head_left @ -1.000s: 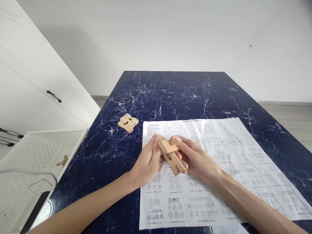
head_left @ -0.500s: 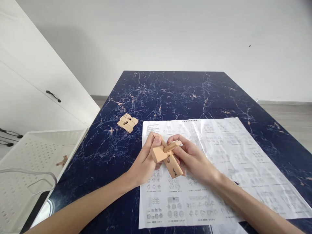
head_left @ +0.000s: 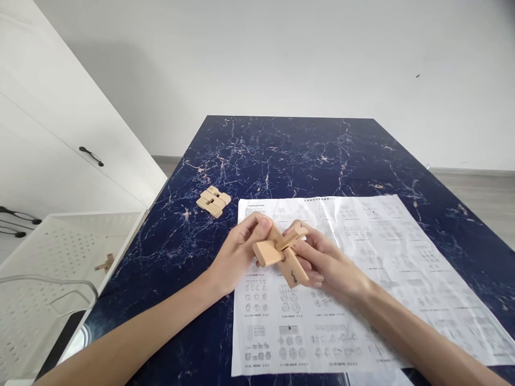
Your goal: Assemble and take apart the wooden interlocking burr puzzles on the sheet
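Observation:
Between my two hands, above the printed sheet, is a wooden interlocking puzzle (head_left: 269, 253) made of crossed flat pieces with rounded ends. One piece, pointing down and right, bears a dark handwritten mark. My left hand (head_left: 245, 244) pinches the puzzle from the left, thumb on its upper piece. From the right, my right hand (head_left: 317, 252) closes on it, with thumb along the side and fingers partly hidden behind. Beneath both hands lies the wrinkled instruction sheet (head_left: 341, 316), printed with rows of small diagrams.
A flat group of wooden puzzle pieces (head_left: 213, 201) lies on the dark blue marbled table (head_left: 273, 155), left of the sheet's top corner. At lower left stands a white perforated basket (head_left: 24, 327) with a few wooden pieces (head_left: 105, 262) inside. A white cabinet (head_left: 72, 139) borders the left.
The puzzle has turned slightly in my hands, its marked end swinging a little to the right. My right fingers now show more below it. The whole view has shifted slightly.

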### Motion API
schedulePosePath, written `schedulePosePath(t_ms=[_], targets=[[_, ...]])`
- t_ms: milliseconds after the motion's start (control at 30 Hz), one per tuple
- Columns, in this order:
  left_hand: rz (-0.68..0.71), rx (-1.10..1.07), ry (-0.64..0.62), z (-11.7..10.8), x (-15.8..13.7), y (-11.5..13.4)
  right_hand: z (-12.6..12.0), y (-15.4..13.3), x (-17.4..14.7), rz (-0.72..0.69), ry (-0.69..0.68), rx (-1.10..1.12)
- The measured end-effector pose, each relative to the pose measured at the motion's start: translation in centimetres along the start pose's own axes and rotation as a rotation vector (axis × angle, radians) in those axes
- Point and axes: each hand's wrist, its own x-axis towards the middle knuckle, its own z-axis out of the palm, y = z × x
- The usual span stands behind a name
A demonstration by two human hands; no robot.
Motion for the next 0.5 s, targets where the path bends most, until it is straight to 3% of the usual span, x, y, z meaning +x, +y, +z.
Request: schedulePosePath(t_ms=[133, 233, 367, 500], targets=[[-0.027, -0.065, 0.027, -0.1, 0.3, -0.1, -0.6, -0.3, -0.1, 0.043, -0.04, 0.098], [-0.061, -0.064, 0.074, -0.5, 0.7, 0.1, -1.0, -0.8, -0.2, -0.01, 0.05, 0.135], [-0.049, 0.014, 0.168, -1.2, 0.9, 0.6, -2.4, -2.0, -0.3, -0.215, 0.364, 0.095], [-0.008, 0.184, 0.136, -1.5, 0.9, 0.8, -5.4, -3.1, -0.3, -0.462, 0.708, -0.045]])
